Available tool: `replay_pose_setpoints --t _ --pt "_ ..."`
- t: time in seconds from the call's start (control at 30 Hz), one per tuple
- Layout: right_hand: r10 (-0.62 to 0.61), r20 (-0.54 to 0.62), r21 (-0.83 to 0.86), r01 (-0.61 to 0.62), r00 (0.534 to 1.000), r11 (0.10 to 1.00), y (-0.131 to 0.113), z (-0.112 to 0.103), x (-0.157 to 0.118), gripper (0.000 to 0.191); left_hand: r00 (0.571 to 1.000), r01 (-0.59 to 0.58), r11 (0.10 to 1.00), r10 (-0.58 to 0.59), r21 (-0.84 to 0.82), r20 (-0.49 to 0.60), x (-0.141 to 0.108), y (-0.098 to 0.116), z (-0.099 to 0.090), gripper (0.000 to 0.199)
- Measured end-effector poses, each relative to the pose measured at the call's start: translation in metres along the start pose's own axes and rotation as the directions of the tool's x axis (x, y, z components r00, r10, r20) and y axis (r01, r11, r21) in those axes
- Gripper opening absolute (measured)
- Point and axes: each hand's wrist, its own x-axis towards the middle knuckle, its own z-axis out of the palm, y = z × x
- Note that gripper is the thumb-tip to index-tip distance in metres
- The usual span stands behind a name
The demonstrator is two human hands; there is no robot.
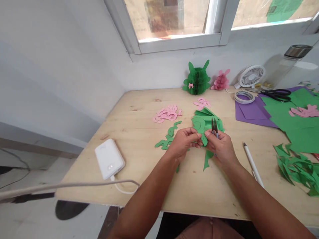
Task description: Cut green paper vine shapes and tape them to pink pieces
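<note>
Between both hands is a small green paper cutout, pinched from its left side by the thumb and fingers of my left hand. My right hand grips a pair of small snips, blades pointing up, and its thumb tip touches the cutout's right side. Folded green paper lies just behind the hands. Left of them rest several wavy green paper pieces, partly hidden by my left hand. A pointed green scrap sits below my right hand.
Pink paper cutouts lie farther back. A white power bank with a cable is at left. To the right are a white pen, green scraps, tape and black scissors. Green and pink paper figures stand by the wall.
</note>
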Motion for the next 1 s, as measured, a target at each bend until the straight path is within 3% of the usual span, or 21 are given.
replay_pose_setpoints --t 0.47,0.6,0.8,1.0 --pt "-0.057 -0.026 -0.1 0.054 0.998 0.994 0.0017 -0.0004 0.0003 0.041 0.998 -0.033 0.998 0.035 0.062 -0.042 -0.0005 0.0014 0.0005 0.031" --pt "-0.085 -0.029 -0.106 0.081 0.996 0.991 -0.0009 -0.0009 -0.001 0.041 0.989 -0.072 0.997 0.073 0.012 -0.128 0.001 0.0009 0.0007 0.03" --pt "-0.132 0.099 -0.08 0.14 0.986 0.987 -0.0015 -0.0041 -0.004 0.043 0.955 -0.145 0.988 0.128 -0.044 -0.269 0.0047 0.0001 -0.0009 0.029" --pt "-0.005 0.297 -0.134 0.047 0.955 0.99 0.0037 -0.0031 -0.005 0.046 0.934 -0.193 0.976 0.15 -0.105 -0.324 0.0057 0.0008 -0.0009 0.029"
